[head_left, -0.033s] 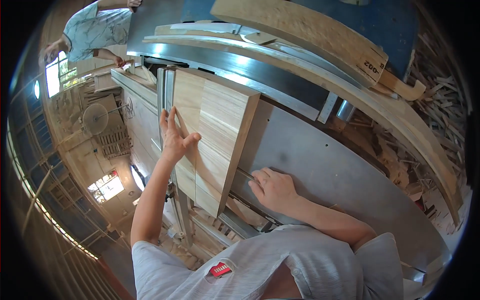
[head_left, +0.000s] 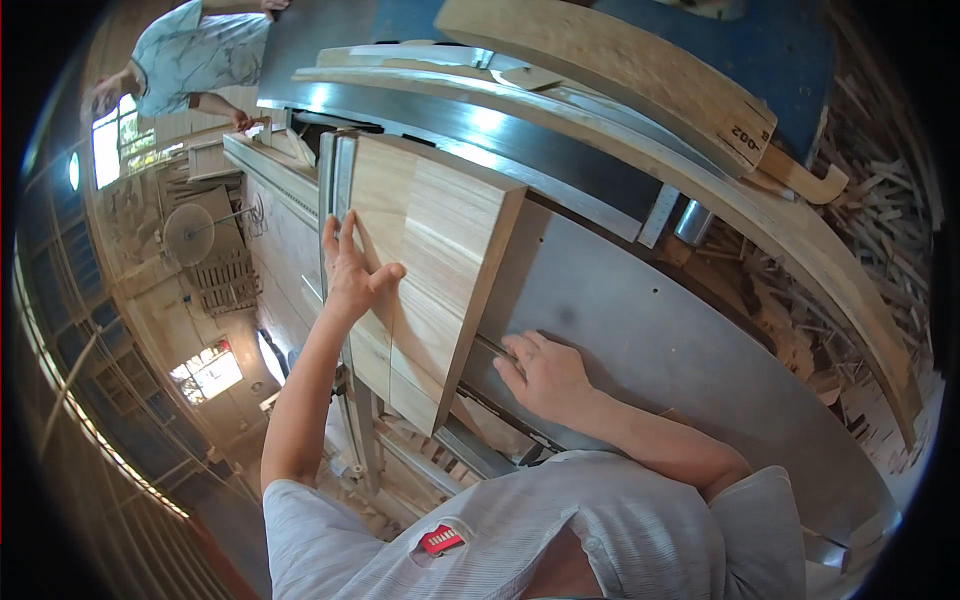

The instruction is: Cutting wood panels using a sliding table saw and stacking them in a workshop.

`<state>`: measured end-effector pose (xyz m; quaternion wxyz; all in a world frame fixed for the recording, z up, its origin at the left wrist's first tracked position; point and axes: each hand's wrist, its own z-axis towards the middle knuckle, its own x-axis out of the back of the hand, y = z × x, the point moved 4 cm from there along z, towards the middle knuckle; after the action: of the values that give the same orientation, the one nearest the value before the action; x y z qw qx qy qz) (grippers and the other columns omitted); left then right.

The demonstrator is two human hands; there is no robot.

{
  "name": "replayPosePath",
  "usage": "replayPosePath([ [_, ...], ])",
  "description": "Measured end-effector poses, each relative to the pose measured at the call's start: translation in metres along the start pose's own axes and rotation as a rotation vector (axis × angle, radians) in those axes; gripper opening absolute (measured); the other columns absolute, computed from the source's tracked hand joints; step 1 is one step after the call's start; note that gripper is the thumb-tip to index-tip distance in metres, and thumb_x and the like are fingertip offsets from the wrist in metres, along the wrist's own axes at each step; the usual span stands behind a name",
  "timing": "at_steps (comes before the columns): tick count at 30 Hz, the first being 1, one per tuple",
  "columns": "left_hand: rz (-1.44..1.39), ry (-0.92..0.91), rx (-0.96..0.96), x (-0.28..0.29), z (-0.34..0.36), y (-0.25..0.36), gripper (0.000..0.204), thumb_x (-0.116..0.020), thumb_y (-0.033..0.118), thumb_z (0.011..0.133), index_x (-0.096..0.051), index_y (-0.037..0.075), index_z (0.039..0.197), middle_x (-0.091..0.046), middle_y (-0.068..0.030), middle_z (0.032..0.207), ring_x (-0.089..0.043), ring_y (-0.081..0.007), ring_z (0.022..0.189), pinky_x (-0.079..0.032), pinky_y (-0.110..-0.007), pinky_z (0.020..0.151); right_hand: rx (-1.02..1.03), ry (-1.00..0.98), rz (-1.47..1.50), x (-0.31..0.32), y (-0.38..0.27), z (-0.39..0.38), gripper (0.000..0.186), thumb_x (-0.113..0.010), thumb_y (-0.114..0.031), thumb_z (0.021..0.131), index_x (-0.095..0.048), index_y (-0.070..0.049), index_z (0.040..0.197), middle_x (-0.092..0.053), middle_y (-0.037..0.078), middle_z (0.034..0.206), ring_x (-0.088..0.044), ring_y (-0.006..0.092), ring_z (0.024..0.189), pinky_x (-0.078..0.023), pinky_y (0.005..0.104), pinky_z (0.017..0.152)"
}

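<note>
A thick, pale wooden panel [head_left: 440,250] lies on the metal machine table [head_left: 640,320], its left edge along an upright metal fence [head_left: 340,175]. My left hand [head_left: 355,280] rests at that edge, fingers stretched toward the fence and thumb spread over the panel's top face. To the right of the panel, my right hand [head_left: 545,375] lies on the metal table with thumb apart and fingers loosely bent. It is close to a slot in the table and does not touch the wood.
Beyond the panel run a shiny metal surface [head_left: 560,165] and a long curved wooden piece [head_left: 800,250]. A thick beam [head_left: 600,70] rests behind. Wood offcuts [head_left: 890,220] pile up at far right. Another person [head_left: 200,60] stands at far left, one hand near a wooden piece.
The view has shifted very slightly. Both hands and the wooden panel keep their places relative to each other.
</note>
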<state>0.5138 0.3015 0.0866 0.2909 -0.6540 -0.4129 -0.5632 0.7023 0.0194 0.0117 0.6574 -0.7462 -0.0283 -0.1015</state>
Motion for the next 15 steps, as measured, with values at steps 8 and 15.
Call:
replayPosePath([
  [8,0.017,-0.004,0.055,0.035,-0.043,-0.038,0.125,-0.086,0.07,0.061,-0.034,0.013,0.159,-0.02,-0.0292,0.162,-0.025,-0.0472,0.149,-0.022,-0.055,0.121,-0.355,-0.059,0.056,-0.102,-0.085,0.021,0.084,-0.068,-0.041,0.093,-0.033,0.017,0.142,-0.05,0.033,0.126,-0.058,0.0449,0.114,-0.05,0.048,0.098],
  [15,-0.082,-0.012,0.085,0.047,-0.089,-0.088,0.124,-0.082,0.076,0.059,-0.037,0.015,0.158,-0.02,-0.0273,0.164,-0.021,-0.0443,0.152,-0.018,-0.059,0.119,-0.353,0.179,-0.213,-0.196,-0.103,0.007,0.089,-0.071,-0.036,0.088,-0.027,0.02,0.141,-0.043,0.039,0.13,-0.05,0.0528,0.12,-0.042,0.0516,0.108],
])
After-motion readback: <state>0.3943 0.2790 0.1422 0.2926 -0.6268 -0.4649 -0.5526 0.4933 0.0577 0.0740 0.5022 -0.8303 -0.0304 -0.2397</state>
